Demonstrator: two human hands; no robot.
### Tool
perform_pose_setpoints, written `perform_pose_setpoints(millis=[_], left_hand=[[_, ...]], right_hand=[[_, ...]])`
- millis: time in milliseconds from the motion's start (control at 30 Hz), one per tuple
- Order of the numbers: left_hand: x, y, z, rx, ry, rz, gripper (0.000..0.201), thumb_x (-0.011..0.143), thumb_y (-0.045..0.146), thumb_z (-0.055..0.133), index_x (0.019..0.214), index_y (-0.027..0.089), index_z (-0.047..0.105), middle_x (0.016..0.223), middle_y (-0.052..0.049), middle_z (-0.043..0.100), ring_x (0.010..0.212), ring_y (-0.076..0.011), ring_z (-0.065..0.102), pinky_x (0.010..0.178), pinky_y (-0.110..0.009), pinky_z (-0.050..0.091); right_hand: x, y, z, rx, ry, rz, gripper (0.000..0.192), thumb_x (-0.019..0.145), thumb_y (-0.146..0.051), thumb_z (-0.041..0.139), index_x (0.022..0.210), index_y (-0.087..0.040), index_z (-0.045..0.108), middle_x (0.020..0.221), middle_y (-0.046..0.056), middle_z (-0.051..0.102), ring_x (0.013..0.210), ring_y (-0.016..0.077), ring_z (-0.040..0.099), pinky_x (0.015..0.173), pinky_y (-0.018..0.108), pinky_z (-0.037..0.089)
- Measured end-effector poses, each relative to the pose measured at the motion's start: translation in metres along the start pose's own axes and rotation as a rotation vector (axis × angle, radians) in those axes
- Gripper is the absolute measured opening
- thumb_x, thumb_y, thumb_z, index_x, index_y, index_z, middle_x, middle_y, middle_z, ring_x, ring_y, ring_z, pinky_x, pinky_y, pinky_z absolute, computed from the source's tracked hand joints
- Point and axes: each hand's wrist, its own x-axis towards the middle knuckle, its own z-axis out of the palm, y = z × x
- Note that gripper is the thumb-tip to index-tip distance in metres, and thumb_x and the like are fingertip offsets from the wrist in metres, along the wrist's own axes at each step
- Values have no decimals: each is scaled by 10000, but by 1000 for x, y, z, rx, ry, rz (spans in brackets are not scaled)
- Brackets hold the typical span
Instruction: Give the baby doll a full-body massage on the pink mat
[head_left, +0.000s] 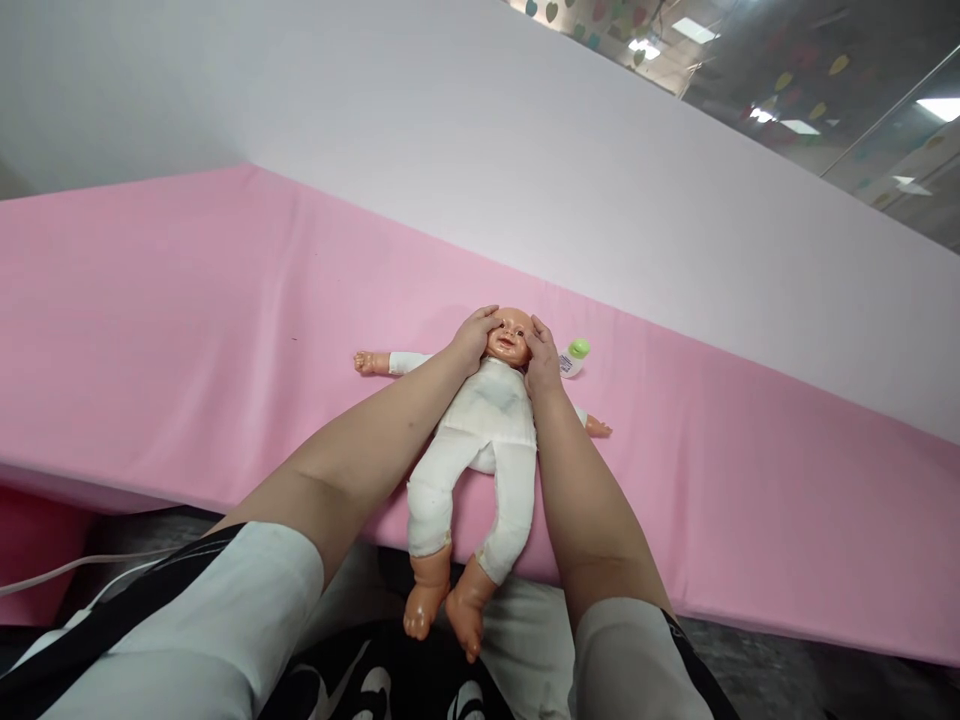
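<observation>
A baby doll in a white suit lies on its back on the pink padded surface, legs hanging over the near edge. My left hand rests against the left side of the doll's head, fingers over its brow. On the other side of the head lies my right hand, touching the cheek and temple. Both hands cup the head between them. The doll's arms spread out to each side.
A small white bottle with a green cap lies on the pink surface just right of the doll's head. A white wall rises behind the surface. A white cable runs at the lower left.
</observation>
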Motion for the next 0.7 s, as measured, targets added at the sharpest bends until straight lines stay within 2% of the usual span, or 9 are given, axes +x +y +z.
perform_pose_setpoints(millis=[100,267,367,467,567,700], left_hand=[[-3,1,3,44,-24,28,670,731,200,733,1386,157,598,1307,-144,699,1109,-260,714,1010,-386,574],[-3,-4,6,122,19,78,708,679,235,802,1359,163,619,1353,-160,661,1141,-299,705,1005,-419,575],[1,-8,6,160,34,94,636,714,260,800,1327,183,650,1311,-140,683,1170,-317,699,1038,-448,560],[6,-9,6,177,47,101,503,790,268,760,1280,188,677,1286,-121,703,1217,-299,681,1086,-429,537],[7,-8,6,149,51,88,433,860,263,694,1284,179,675,1278,-113,714,1219,-266,681,1090,-392,537],[3,-4,6,73,32,31,445,900,237,616,1340,179,656,1238,-103,737,1172,-252,704,1053,-398,561]], right_hand=[[0,-2,3,-100,20,-24,638,764,-401,824,1335,-247,582,1362,52,657,1225,233,675,1139,518,531],[5,-3,0,-246,59,-31,652,750,-450,868,1302,-275,567,1359,50,631,1260,242,651,1125,479,550],[8,-4,-2,-318,71,-58,573,788,-471,844,1258,-272,585,1321,48,647,1301,252,619,1126,460,544],[7,-3,-1,-387,113,-114,484,853,-520,775,1224,-256,609,1263,50,666,1287,250,620,1149,453,514],[7,1,0,-358,132,-140,430,904,-530,695,1219,-248,623,1261,47,665,1267,234,633,1163,461,498],[8,5,-4,-165,69,-97,445,868,-446,686,1268,-259,625,1331,33,661,1283,219,635,1161,487,506]])
